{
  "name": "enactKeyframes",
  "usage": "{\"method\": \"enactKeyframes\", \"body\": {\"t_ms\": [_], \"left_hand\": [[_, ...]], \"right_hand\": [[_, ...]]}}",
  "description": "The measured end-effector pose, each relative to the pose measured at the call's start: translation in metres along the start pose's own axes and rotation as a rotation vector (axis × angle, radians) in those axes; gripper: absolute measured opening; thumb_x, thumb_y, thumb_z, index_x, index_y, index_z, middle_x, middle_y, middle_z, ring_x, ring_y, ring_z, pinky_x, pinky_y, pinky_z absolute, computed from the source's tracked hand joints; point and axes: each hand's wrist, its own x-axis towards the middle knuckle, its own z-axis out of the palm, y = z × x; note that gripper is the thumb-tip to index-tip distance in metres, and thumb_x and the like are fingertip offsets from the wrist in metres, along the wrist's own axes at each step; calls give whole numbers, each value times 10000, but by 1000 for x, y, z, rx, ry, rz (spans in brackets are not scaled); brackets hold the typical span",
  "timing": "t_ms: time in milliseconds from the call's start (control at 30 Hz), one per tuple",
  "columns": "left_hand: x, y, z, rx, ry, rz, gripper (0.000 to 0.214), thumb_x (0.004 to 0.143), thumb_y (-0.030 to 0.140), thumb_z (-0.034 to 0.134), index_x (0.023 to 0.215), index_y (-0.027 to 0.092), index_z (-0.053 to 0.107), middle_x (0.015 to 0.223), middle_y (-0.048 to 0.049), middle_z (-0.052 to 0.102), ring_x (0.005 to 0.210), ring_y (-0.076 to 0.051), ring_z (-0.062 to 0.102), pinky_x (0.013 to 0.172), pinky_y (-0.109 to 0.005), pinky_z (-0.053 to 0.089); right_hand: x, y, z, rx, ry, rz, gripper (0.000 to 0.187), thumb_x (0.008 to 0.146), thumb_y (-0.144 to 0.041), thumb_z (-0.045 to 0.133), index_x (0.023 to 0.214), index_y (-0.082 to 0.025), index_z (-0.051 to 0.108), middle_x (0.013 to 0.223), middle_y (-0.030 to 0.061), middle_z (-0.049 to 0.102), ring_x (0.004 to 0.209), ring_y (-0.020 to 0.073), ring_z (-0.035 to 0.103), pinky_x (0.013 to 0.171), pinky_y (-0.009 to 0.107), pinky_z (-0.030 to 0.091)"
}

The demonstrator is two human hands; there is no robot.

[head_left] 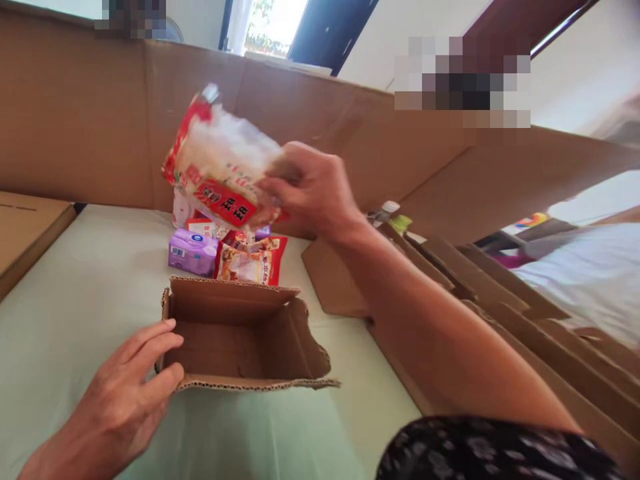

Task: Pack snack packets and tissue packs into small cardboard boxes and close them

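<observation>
My right hand is closed on a clear plastic food bag with red labelling, held in the air above the table. Below it stands a small open cardboard box, empty inside. My left hand rests against the box's left side with fingers stretched out, holding nothing. Behind the box lie a purple tissue pack and a red snack packet, with more packets partly hidden under the raised bag.
The table has a pale green cover. Tall cardboard sheets stand along the back. Flat cardboard pieces are stacked at the right, another at the left. A small bottle pokes up behind my right wrist.
</observation>
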Motion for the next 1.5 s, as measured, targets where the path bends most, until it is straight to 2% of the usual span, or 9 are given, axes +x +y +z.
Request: {"method": "enactKeyframes", "body": {"t_ms": [167,300,433,633,900,1133,1233,1400,1500], "left_hand": [[-3,-5,2,28,-4,5,257,898,-3,485,1001,172,642,1251,-116,617,1317,-265,529,959,-361,555],[-2,-1,-1,91,44,-5,252,913,59,511,1025,202,686,1000,-68,663,907,-188,634,728,-274,551],[2,6,-4,66,23,-24,264,915,63,501,1014,212,695,972,-68,635,961,-206,604,798,-289,557],[-8,6,1,43,40,-90,254,917,29,481,1028,192,640,1306,-123,534,1299,-262,515,1000,-387,536],[-8,8,11,-56,25,-96,294,889,-19,466,1018,199,615,1349,-117,510,1414,-272,421,1098,-439,486],[-7,6,12,-88,13,-74,334,830,-65,472,1001,183,617,1342,-120,518,1433,-288,410,1122,-444,472],[-6,5,13,-83,40,-74,331,833,-63,488,1014,181,619,1330,-120,541,1419,-291,437,1114,-443,486],[-5,5,13,-111,37,-59,330,839,-60,491,1019,184,620,1336,-118,555,1417,-293,445,1113,-447,492],[-3,4,11,-111,24,-72,328,851,-47,497,1035,192,625,1343,-110,557,1413,-291,449,1113,-454,491]], "right_hand": [[-87,-28,-51,382,178,101,262,836,-370,737,721,-226,550,610,-60,472,534,106,419,482,240,354],[-130,-50,-57,380,-113,38,278,910,-346,672,702,-212,546,627,-36,550,535,100,469,472,228,366],[-133,-57,-64,253,-422,-36,377,966,-320,573,638,-209,424,585,-41,491,516,86,432,484,215,349],[-123,-45,-82,113,-472,-88,384,959,-305,554,634,-211,373,581,-44,431,510,90,377,494,224,304],[-109,-77,-30,-206,-1102,-160,170,854,-75,561,737,-169,641,759,29,701,628,119,580,536,256,270],[-102,-85,18,-324,-1315,-243,259,919,-51,518,1027,-110,745,991,146,766,868,230,715,617,286,393],[-106,-84,16,-320,-1286,-280,232,930,-74,534,1059,-106,724,1003,151,754,903,252,713,657,304,437],[-109,-94,7,-232,-961,-355,319,929,-121,576,1246,-140,609,1056,119,715,906,253,693,693,335,468],[-109,-99,21,-65,-1086,-474,372,977,-137,530,1349,-150,545,1080,109,726,877,228,703,626,309,457]]}}
